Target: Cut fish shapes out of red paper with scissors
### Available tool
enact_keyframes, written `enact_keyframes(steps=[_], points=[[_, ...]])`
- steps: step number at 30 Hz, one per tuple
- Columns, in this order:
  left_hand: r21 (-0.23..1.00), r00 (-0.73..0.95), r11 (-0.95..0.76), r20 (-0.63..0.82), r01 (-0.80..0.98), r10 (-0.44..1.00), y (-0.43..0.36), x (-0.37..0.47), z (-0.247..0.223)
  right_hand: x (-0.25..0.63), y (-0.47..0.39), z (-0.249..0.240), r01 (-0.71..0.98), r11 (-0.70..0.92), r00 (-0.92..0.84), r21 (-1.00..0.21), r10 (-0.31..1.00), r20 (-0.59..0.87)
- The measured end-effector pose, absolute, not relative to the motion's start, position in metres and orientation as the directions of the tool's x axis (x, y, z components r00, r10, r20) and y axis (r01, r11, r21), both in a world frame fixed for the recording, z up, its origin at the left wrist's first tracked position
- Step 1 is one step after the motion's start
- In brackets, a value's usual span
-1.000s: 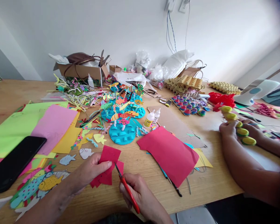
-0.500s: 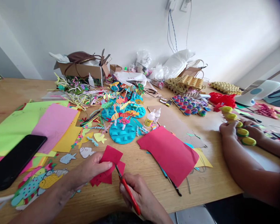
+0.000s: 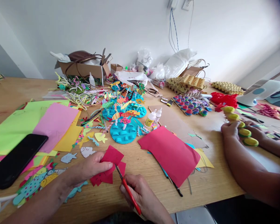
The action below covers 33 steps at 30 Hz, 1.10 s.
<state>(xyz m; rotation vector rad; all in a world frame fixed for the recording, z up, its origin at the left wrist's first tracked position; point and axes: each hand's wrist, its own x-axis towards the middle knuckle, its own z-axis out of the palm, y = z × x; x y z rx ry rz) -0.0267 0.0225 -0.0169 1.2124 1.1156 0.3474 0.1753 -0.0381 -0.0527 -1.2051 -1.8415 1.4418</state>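
Note:
My left hand pinches several pieces of red paper between thumb and fingers, close to the table's front. In my right hand are scissors with red handles, their dark blades at the edge of the red paper. Whether the blades are parted is too small to tell. Under and beside my left forearm lie paper fish cutouts, among them a white fish and a blue dotted fish. A large red sheet lies to the right of my right hand.
A black phone rests on coloured paper sheets at left. Beyond my hands stand blue discs with paper fish and glue bottles. At right, another person's hands hold a painted yellow-green egg-carton strip.
The view has shifted very slightly. My left forearm sits a little lower, showing more of a blue fish beneath it. Both hands keep their holds on the paper and scissors.

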Motion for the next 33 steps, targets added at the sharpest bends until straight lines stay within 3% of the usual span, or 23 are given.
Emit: enact_keyframes(steps=[6,33], points=[[0.883,0.492,0.411,-0.468,0.226,0.734,0.022,-0.029,-0.022,0.175,-0.039,-0.054,0.329,0.04,-0.489,-0.944,0.862,-0.134],[0.872,0.51,0.377,-0.49,0.314,0.707,0.028,-0.025,-0.005,0.176,-0.035,-0.05,0.397,0.064,-0.475,-0.915,0.868,-0.146]])
